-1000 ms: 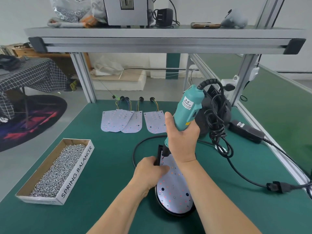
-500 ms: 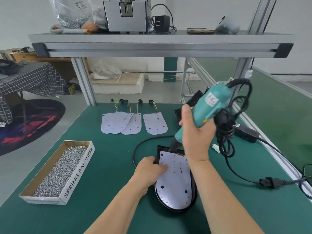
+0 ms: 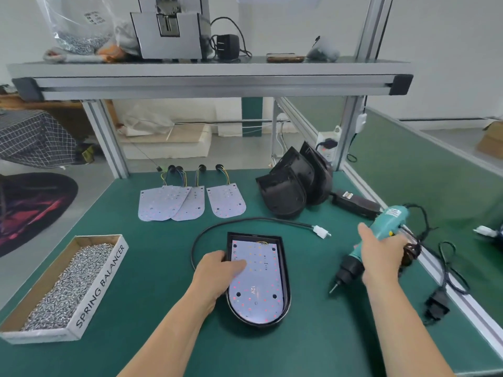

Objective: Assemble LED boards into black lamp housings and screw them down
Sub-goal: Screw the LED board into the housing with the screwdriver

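A black lamp housing [image 3: 285, 270] lies on the green mat in front of me with a white LED board [image 3: 258, 284] seated inside it. My left hand [image 3: 217, 273] rests on the housing's left rim, fingers lying on the board. My right hand [image 3: 381, 254] grips a teal electric screwdriver [image 3: 381, 229] off to the right of the housing, its bit [image 3: 333, 289] pointing down-left just above the mat. The housing's black cable [image 3: 245, 221] loops behind it to a white plug [image 3: 321, 231].
Three loose LED boards [image 3: 190, 204] lie at the back of the mat. Empty black housings [image 3: 294, 186] are stacked at the back right. A cardboard box of screws [image 3: 68, 284] sits at the left. A black power adapter [image 3: 356, 204] and cords [image 3: 446, 268] lie along the right edge.
My right hand has lifted the screwdriver off the top of the housing and swung it out to the right and down. My left hand has stayed on the housing and board.
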The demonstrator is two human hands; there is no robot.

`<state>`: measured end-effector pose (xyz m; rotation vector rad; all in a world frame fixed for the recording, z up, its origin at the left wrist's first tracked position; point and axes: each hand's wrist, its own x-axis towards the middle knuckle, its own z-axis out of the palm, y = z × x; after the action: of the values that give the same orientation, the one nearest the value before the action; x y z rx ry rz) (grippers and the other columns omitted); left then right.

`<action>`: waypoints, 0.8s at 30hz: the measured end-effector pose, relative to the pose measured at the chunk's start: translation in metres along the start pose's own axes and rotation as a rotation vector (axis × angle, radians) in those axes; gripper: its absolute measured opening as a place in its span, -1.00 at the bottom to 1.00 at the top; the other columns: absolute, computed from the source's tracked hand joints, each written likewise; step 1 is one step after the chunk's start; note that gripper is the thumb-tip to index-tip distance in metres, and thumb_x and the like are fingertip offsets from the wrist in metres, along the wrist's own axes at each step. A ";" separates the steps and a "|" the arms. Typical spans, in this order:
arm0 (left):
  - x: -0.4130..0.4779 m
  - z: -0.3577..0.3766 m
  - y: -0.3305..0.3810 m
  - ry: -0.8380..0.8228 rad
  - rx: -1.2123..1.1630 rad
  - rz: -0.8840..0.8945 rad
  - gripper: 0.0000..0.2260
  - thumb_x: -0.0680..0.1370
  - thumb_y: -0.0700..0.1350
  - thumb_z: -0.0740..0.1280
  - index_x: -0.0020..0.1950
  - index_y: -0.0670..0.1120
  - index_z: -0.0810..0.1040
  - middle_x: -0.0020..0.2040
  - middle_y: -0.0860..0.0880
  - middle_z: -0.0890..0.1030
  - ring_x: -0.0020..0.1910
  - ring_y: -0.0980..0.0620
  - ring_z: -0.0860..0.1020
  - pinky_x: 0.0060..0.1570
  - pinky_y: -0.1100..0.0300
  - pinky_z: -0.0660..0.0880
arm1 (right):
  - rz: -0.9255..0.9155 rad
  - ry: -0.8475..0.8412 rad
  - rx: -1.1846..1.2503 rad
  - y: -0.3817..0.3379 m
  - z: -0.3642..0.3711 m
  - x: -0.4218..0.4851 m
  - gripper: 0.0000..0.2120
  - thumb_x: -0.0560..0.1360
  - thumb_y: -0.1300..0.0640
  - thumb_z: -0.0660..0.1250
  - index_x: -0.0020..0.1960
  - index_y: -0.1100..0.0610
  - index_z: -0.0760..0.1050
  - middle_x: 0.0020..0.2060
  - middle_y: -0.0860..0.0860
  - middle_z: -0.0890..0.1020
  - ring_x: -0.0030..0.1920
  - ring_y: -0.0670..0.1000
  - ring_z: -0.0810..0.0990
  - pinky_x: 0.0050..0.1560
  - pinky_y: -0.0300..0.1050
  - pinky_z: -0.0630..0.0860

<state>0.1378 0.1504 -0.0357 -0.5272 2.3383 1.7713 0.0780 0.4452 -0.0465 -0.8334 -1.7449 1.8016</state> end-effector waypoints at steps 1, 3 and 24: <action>0.000 0.001 0.000 -0.004 0.000 0.002 -0.46 0.25 -0.03 0.38 0.08 -0.39 0.56 0.05 -0.31 0.66 -0.20 -0.11 0.60 -0.07 0.02 0.52 | 0.007 -0.017 -0.085 0.005 -0.003 0.002 -0.49 0.48 0.05 0.46 0.27 0.16 0.27 0.05 0.16 0.58 -0.09 0.22 0.63 -0.12 0.01 0.55; 0.001 0.001 0.000 0.006 0.005 0.007 -0.45 0.24 -0.02 0.38 0.08 -0.40 0.55 0.05 -0.31 0.66 -0.21 -0.06 0.55 -0.10 0.05 0.47 | -0.035 -0.034 -0.288 0.010 -0.004 0.000 -0.50 0.47 0.05 0.47 0.24 0.19 0.30 0.07 0.18 0.57 -0.08 0.21 0.57 -0.12 -0.01 0.47; -0.003 0.003 -0.017 0.364 0.299 0.079 -0.67 0.56 0.01 0.33 -0.29 -0.10 0.30 -0.35 0.01 0.44 -0.38 0.02 0.36 -0.39 0.11 0.24 | -0.497 -0.820 -1.279 -0.015 0.063 -0.076 -0.84 0.58 0.21 0.20 0.13 0.18 0.44 0.05 0.12 0.56 -0.02 0.18 0.55 -0.05 0.02 0.52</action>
<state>0.1462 0.1498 -0.0510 -0.7694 2.8387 1.4081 0.0843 0.3475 -0.0255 0.1031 -3.2844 0.5044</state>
